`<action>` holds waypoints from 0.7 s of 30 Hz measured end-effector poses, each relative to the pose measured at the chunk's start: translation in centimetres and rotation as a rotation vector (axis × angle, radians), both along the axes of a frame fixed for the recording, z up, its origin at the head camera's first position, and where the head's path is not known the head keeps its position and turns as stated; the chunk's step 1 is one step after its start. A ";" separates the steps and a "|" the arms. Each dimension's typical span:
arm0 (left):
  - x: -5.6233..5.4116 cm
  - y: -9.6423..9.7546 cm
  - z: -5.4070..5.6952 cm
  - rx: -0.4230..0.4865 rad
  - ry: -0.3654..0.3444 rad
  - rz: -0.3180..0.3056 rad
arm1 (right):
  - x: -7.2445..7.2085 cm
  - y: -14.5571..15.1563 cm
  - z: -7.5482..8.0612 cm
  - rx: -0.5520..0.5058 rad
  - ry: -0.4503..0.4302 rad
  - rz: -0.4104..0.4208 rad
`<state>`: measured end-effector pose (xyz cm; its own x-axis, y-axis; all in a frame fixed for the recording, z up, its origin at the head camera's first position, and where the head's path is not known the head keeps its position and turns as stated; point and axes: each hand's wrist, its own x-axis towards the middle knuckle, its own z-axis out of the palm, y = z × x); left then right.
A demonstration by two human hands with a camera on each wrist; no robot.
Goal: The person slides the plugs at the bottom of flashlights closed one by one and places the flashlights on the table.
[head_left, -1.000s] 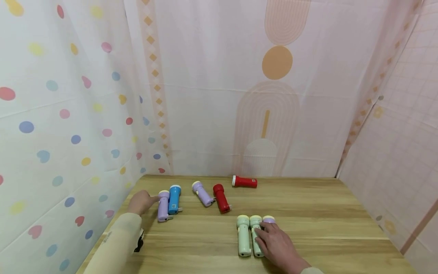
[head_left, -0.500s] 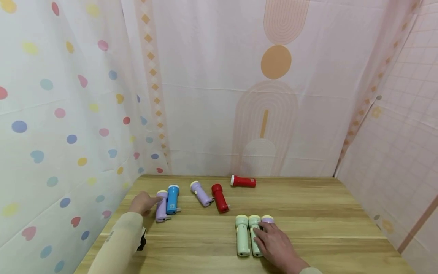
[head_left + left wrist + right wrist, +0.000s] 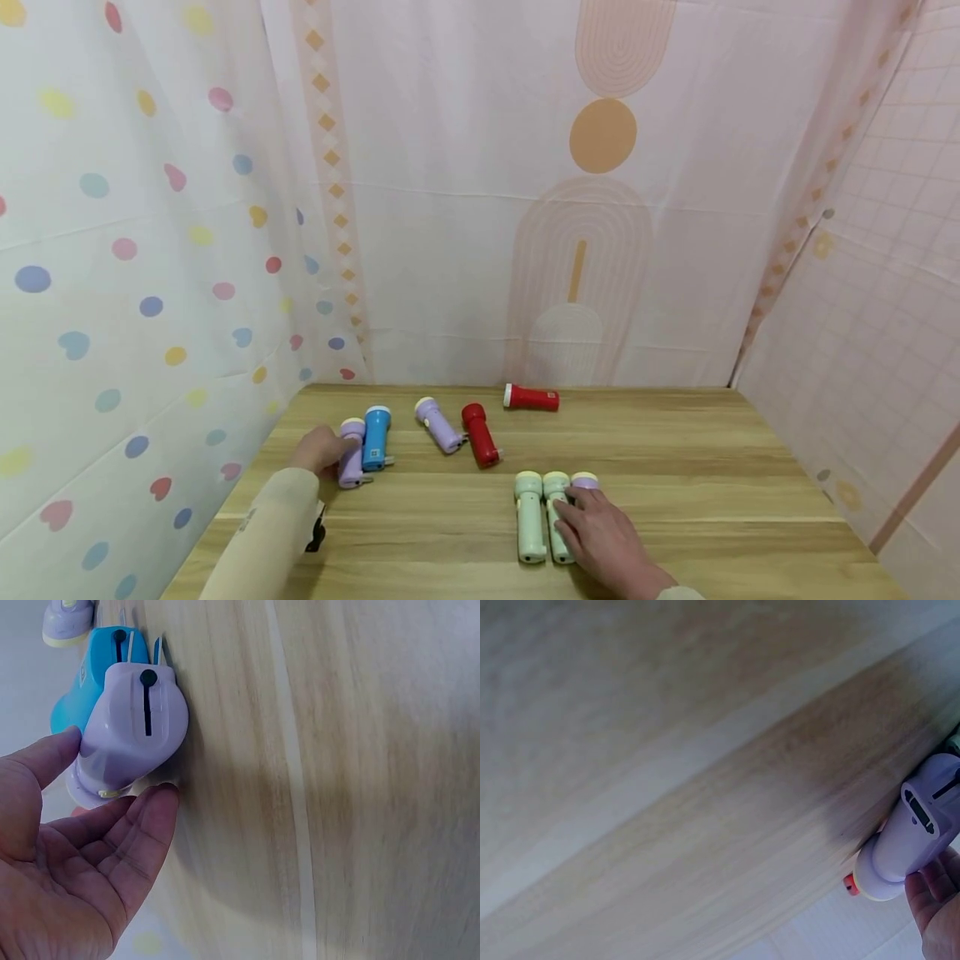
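At the table's left, my left hand (image 3: 318,450) reaches over a lavender flashlight (image 3: 135,727). Its thumb meets one side while the other fingers lie along the opposite side, with a small gap showing. A blue flashlight (image 3: 377,439) lies right alongside, prongs folded out at its end. My right hand (image 3: 606,540) rests over another lavender flashlight (image 3: 911,829), hiding most of it in the head view; fingertips touch its side. Those fingers also reach onto a pale green flashlight (image 3: 557,525), the middle one of a row, with a second green flashlight (image 3: 529,521) at its left.
Farther back lie a third lavender flashlight (image 3: 439,427), a dark red flashlight (image 3: 482,437) and a red flashlight (image 3: 532,398) on its side near the back edge. The wooden table (image 3: 697,467) is bordered by patterned curtains (image 3: 450,275) at the back and both sides.
My left hand has shifted right, from a fingertip at the lavender flashlight's edge to reaching over its body. The right hand stays on its row. The head view has turned slightly.
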<state>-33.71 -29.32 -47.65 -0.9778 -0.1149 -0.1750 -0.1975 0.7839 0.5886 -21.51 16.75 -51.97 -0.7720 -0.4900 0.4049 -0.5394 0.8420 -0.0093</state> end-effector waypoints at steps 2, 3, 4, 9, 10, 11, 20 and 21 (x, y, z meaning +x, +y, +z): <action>0.0 0.1 -0.1 -0.007 0.015 -0.006 | 0.0 0.0 0.0 0.004 0.003 0.002; 0.0 0.2 -0.1 -0.009 0.022 -0.012 | 0.0 0.0 0.0 0.005 0.002 0.003; 0.0 0.3 -0.1 -0.008 0.027 -0.014 | 0.0 0.0 0.0 0.006 0.001 0.004; 0.2 0.8 0.2 0.022 0.035 -0.014 | 0.0 0.0 0.1 0.018 -0.027 -0.002; 0.2 0.9 0.3 0.026 0.033 -0.011 | 0.0 0.0 0.2 0.021 -0.034 -0.003; 0.2 0.9 0.3 0.029 0.031 -0.008 | 0.0 0.0 0.2 0.023 -0.036 -0.003; 0.3 0.9 0.2 0.009 0.020 0.010 | -0.2 -0.1 0.0 0.013 0.004 0.000; 0.3 0.9 0.2 0.006 0.019 0.009 | -0.1 -0.1 0.0 0.014 0.001 -0.001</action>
